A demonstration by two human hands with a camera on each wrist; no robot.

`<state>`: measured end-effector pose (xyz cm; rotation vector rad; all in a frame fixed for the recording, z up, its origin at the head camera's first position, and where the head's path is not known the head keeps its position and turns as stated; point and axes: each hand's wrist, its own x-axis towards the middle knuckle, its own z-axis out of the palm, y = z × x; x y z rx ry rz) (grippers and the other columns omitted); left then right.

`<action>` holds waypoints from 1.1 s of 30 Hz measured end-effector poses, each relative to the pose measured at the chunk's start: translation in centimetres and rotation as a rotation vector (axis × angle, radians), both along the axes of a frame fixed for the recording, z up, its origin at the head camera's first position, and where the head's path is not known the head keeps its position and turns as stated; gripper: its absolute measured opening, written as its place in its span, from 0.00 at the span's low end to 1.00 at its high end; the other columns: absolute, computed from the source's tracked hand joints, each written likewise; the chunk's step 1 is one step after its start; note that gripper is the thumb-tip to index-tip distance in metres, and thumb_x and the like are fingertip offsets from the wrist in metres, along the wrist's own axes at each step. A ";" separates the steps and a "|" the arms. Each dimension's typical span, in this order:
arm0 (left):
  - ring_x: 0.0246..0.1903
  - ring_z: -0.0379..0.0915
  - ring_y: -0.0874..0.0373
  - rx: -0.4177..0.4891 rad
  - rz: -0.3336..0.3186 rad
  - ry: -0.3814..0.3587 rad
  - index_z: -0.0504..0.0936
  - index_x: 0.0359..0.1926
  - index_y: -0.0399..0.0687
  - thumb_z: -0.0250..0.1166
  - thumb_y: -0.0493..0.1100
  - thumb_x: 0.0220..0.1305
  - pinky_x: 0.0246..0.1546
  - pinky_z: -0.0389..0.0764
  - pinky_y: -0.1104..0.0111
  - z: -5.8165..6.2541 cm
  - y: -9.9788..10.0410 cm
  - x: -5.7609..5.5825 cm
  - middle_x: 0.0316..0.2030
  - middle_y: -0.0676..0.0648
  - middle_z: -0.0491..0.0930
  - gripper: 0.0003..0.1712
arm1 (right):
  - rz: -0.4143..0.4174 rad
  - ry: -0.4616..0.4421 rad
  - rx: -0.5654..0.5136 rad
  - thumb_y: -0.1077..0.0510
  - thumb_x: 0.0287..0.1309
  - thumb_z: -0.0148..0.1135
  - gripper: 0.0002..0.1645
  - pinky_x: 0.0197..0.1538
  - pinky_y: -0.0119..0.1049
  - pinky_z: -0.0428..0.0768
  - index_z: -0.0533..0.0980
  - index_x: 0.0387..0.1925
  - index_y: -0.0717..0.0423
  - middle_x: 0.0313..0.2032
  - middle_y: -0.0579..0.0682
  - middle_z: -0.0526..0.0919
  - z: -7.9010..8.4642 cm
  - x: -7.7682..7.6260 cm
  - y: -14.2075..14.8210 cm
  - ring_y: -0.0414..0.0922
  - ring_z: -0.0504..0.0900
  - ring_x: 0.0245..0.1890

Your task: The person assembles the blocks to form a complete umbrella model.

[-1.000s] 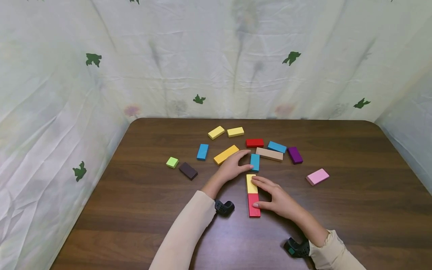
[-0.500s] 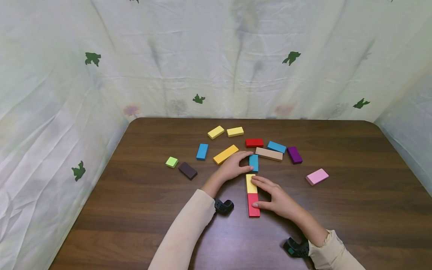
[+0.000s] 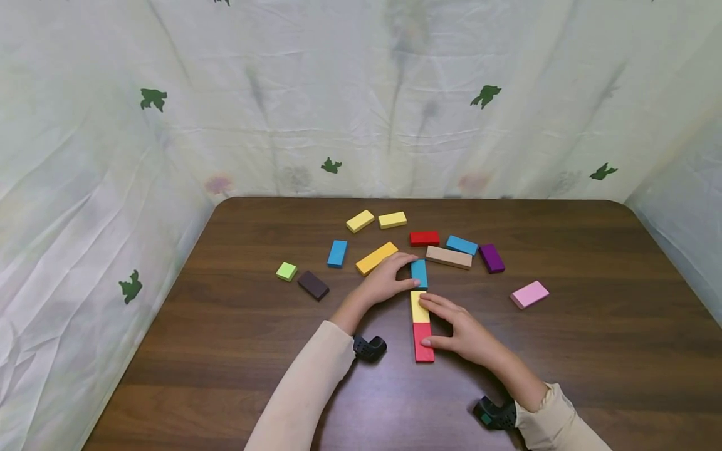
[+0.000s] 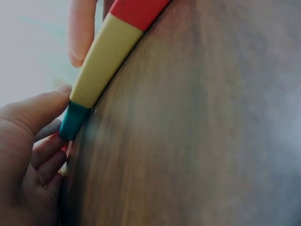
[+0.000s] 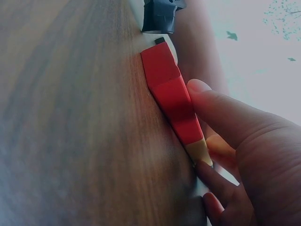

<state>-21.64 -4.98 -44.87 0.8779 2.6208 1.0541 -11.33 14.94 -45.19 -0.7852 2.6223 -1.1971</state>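
Note:
A blue block [image 3: 419, 273] lies at the far end of a line of blocks, between the thumb and fingers of my left hand [image 3: 386, 279], which pinches it by its ends. Right below it comes a pale yellow block [image 3: 418, 310], then a red block [image 3: 424, 354] nearest me. My right hand [image 3: 467, 333] rests over this pair from the right, index fingertip on the yellow block and thumb on the red one. In the left wrist view the blue block [image 4: 75, 120] sits end to end with the yellow block [image 4: 106, 61]. The thumb [image 5: 211, 101] touches the red block's edge in the right wrist view.
Behind the hands lie an orange-yellow block [image 3: 376, 258], a tan block [image 3: 449, 257], another red block [image 3: 424, 238] and a purple block [image 3: 492, 258]. A pink block [image 3: 529, 294] is at right; a dark block [image 3: 313, 285] and a small green block [image 3: 286, 271] are at left.
My left hand has shifted the blue block slightly left, away from the tan block and into line above the yellow one. The right hand stays in place.

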 end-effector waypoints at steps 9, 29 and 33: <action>0.58 0.57 0.56 -0.012 0.003 0.001 0.65 0.62 0.44 0.60 0.51 0.59 0.58 0.58 0.64 0.0 -0.5 0.6 0.58 0.47 0.65 0.32 | -0.005 -0.010 0.011 0.41 0.46 0.65 0.43 0.55 0.60 0.57 0.63 0.63 0.52 0.63 0.50 0.59 0.1 0.1 -0.1 0.52 0.58 0.61; 0.59 0.56 0.57 -0.008 0.017 0.020 0.65 0.62 0.46 0.59 0.54 0.59 0.58 0.58 0.63 -0.5 -0.6 1.0 0.58 0.48 0.65 0.32 | 0.003 0.001 0.005 0.40 0.46 0.64 0.44 0.55 0.58 0.59 0.63 0.63 0.52 0.63 0.50 0.60 -0.3 -0.1 0.0 0.53 0.59 0.61; 0.59 0.56 0.57 -0.004 0.019 0.025 0.65 0.62 0.47 0.58 0.55 0.60 0.58 0.57 0.62 -0.6 -0.7 1.0 0.59 0.48 0.65 0.33 | 0.001 0.002 0.003 0.40 0.46 0.65 0.44 0.55 0.59 0.58 0.63 0.63 0.52 0.63 0.50 0.60 -0.2 -0.1 0.0 0.53 0.59 0.61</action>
